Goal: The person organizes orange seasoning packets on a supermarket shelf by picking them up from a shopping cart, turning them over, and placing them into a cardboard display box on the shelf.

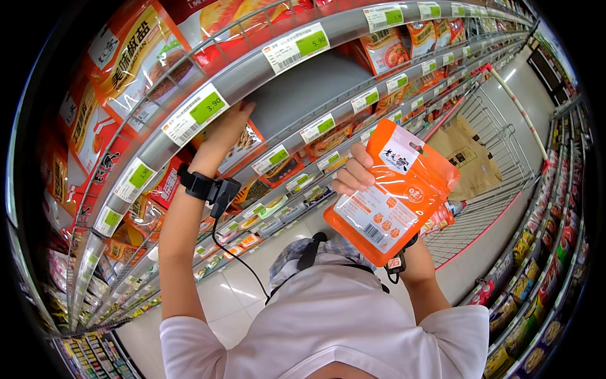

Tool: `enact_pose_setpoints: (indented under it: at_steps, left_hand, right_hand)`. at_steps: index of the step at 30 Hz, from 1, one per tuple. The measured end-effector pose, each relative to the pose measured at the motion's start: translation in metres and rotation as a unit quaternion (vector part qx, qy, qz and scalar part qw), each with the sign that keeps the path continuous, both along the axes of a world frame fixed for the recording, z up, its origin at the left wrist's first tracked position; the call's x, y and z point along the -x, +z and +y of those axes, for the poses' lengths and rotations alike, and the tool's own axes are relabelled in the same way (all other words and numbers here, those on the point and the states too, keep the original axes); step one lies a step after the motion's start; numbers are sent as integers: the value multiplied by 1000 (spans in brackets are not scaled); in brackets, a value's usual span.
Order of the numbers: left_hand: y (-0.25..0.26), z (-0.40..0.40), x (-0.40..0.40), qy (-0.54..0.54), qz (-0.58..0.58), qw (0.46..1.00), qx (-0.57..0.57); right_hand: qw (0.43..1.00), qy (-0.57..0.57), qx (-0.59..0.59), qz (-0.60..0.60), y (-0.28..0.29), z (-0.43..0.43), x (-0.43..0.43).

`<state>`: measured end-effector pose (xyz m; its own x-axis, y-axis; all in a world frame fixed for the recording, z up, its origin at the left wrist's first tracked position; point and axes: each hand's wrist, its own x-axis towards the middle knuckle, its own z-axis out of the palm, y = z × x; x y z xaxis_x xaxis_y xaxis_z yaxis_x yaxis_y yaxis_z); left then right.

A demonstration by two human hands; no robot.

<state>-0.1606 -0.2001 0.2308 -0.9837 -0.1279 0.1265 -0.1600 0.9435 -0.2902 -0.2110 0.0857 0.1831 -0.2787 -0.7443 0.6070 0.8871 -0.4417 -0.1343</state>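
My right hand (354,171) grips an orange spice pouch (386,203) by its left edge. The pouch's printed back, with a barcode and a hang hole near the top, faces me. My left hand (229,130) reaches onto a shelf below a price-tag rail (246,78). It lies over an orange-and-white food packet (242,149) standing at the front of that shelf. Part of the hand is hidden by the rail and its price label (195,115), so whether the fingers hold the packet cannot be told. A black strap device (210,189) sits on my left wrist, with a cable running down.
Behind the pouch stands a wire shopping cart (492,208) holding a brown paper bag (466,158) and red packets (440,219). Large seasoning bags (142,61) fill the upper shelf behind a wire guard. Another stocked shelf (530,284) borders the tiled aisle on the right.
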Motion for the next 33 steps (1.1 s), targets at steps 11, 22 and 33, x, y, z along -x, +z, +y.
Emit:
enact_pose_setpoints:
  at_steps: [11,22,33]
  left_hand:
    - [7,-3,-6,13,-36,997,69]
    - [8,3,-7,-56,60,979,184]
    - [-1,3,-14,-25,76,988,133]
  right_hand:
    - [1000,2,3,6,7,11,-15]
    - [1000,-3,24,-9,7,4,-24]
    - [999,11,40,8,3,4,-35]
